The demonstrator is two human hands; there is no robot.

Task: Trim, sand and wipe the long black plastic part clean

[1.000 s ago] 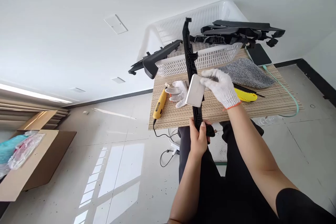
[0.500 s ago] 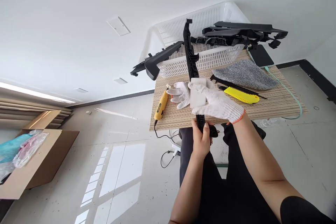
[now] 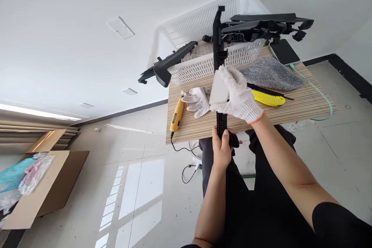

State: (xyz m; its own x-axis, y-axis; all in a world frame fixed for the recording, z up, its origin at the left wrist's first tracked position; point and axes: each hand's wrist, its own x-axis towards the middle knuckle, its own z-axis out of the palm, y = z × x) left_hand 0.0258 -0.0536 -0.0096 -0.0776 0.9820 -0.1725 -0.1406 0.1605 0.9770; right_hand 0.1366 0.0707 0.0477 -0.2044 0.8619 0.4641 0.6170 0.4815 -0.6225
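Observation:
My bare left hand (image 3: pixel 222 149) is closed round the lower end of a long black plastic trim piece (image 3: pixel 218 42), which stands up over the table edge toward the basket. In a white knit glove, my right hand (image 3: pixel 238 95) grips a flat white block (image 3: pixel 218 88) against the middle of that piece. The block hides part of the trim behind it. An unworn white glove (image 3: pixel 197 102) lies just left of the block. Beside it is a yellow corded handheld tool (image 3: pixel 177 115). Right of my gloved hand lies a yellow utility knife (image 3: pixel 269 99), partly covered by the hand.
A white plastic basket (image 3: pixel 192 70) holds several black trim pieces (image 3: pixel 261 27) jutting past its rim. A grey cloth (image 3: pixel 271 73), a phone (image 3: pixel 285 51) and a green cable (image 3: pixel 316 85) are on the striped table (image 3: pixel 188 131). An open cardboard box (image 3: pixel 55 186) stands on the floor at left.
My right hand has tilted the white block and slid it slightly up the trim piece. The upper end of the trim has shifted right. The whole view has moved a little.

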